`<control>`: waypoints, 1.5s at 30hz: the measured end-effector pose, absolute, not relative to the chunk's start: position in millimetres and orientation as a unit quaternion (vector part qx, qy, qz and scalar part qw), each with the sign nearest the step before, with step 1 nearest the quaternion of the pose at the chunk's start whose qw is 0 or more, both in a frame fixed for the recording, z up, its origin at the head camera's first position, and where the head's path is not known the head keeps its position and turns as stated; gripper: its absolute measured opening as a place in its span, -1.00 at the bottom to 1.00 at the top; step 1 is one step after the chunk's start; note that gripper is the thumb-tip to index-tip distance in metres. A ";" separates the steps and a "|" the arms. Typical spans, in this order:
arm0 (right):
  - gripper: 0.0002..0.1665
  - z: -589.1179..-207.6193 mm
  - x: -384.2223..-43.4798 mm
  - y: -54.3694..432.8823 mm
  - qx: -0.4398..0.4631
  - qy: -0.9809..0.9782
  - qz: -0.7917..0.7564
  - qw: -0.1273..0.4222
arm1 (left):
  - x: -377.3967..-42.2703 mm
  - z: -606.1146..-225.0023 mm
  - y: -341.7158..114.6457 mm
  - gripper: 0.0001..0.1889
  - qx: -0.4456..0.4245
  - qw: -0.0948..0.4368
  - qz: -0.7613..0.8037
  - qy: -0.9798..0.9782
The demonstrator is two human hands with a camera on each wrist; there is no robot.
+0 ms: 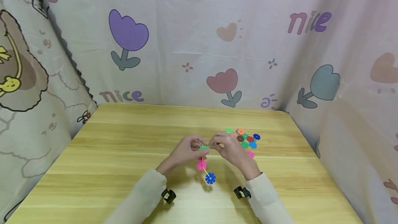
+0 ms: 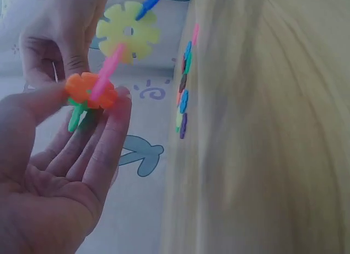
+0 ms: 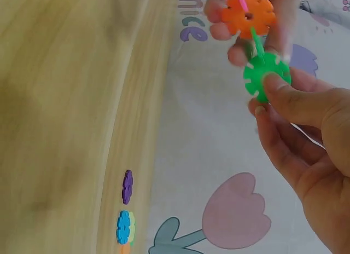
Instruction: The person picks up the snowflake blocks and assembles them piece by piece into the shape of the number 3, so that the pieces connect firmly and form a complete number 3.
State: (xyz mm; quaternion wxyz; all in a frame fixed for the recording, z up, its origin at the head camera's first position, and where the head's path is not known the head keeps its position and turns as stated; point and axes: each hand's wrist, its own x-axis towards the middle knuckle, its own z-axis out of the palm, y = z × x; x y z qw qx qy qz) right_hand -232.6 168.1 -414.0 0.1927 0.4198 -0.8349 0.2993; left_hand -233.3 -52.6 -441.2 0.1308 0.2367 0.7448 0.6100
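Pinching an orange disc (image 3: 262, 10) between thumb and fingertip, the left hand (image 1: 185, 150) is raised over the table (image 1: 124, 168), just beside the right hand (image 1: 229, 149), whose thumb and fingers grip a green disc (image 3: 253, 83). A second green disc (image 3: 257, 41), seen edge-on, sits between the two hands, meeting the orange disc on the left hand's side and the gripped green disc on the right hand's; whether it is fully slotted into the latter I cannot tell. From the left hand's fingertips a chain runs back toward the person: a pink disc (image 1: 201, 166) slotted into the orange one, then a yellow disc (image 2: 111, 30), then a blue disc (image 1: 207, 182) at the end farthest from the hand. Beyond the right hand and to its right, loose discs (image 1: 245, 145) lie grouped on the table, among them a brown disc (image 1: 240, 138) and a red disc (image 1: 250, 139). A loose pink disc (image 1: 250, 154) lies nearer, just right of the right hand. Below each hand, a black device (image 1: 169, 196) shows by the sleeve (image 1: 141, 193).
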 end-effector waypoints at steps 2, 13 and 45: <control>-0.82 -411.4 -232.5 171.6 0.394 -0.848 0.311 0.167 | -233.1 -443.3 -53.6 -0.68 0.237 0.126 0.610 0.746; -0.85 -404.5 -244.8 242.4 0.164 -0.947 0.275 0.010 | -234.7 -445.6 -70.4 -0.61 0.198 0.132 0.619 0.748; -0.89 -415.7 -251.0 248.3 0.152 -0.909 0.381 -0.072 | -233.9 -443.1 -64.5 -0.69 0.224 0.151 0.590 0.761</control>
